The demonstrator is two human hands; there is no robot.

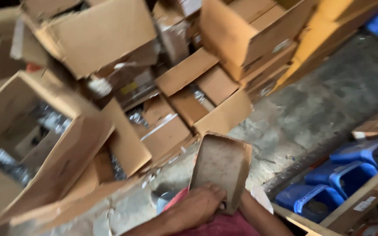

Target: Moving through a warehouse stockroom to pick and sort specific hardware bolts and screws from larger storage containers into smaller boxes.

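One grip (200, 205) on a cardboard piece (221, 164)
Left fingers curl closed around its lower edge; open cardboard boxes (44, 144) lie beyond it.

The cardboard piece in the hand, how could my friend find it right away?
Start at the big heap of open brown boxes on the grey concrete floor, then look down to the bottom middle. There the left hand grips the cardboard piece by its lower edge. Unlike the boxes, it is one small, dusty, curved sheet held upright, apart from the heap.
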